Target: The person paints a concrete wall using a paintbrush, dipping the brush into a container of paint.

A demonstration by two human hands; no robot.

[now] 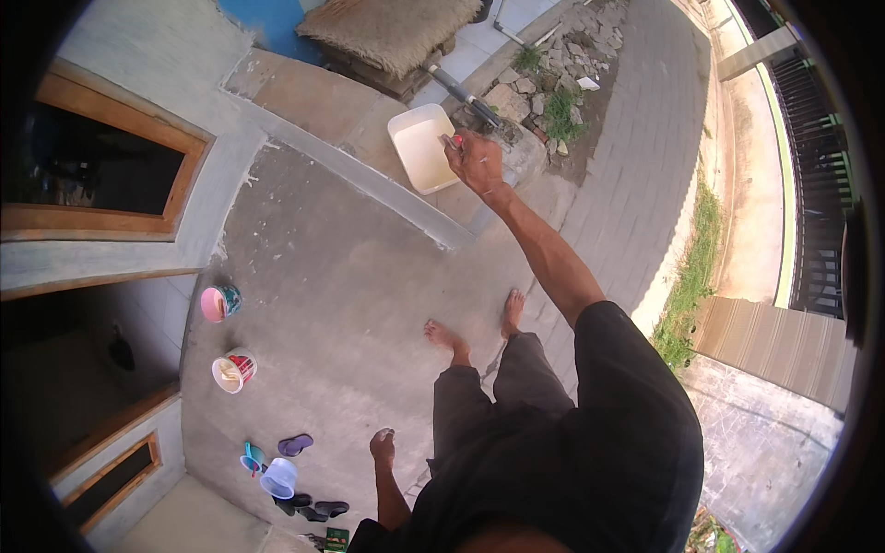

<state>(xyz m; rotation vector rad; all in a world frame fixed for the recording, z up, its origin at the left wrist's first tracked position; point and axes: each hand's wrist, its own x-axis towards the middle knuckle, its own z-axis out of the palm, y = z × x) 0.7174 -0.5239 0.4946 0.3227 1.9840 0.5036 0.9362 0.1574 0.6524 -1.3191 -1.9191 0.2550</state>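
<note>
My right hand is stretched out ahead, its fingers closed around a small tool with a red part; the rest of the tool is too small or hidden to name. Just beyond and left of it, a cream plastic tub sits on the raised concrete ledge, and the hand overlaps its right rim. My left hand hangs low at my side over the grey concrete floor, fingers curled; whether it holds anything is unclear.
Near the doorway stand a pink and teal bucket and a white bucket. Farther down are a translucent tub, a teal dipper and a purple sandal. Grey pipe and broken stones lie beyond the ledge.
</note>
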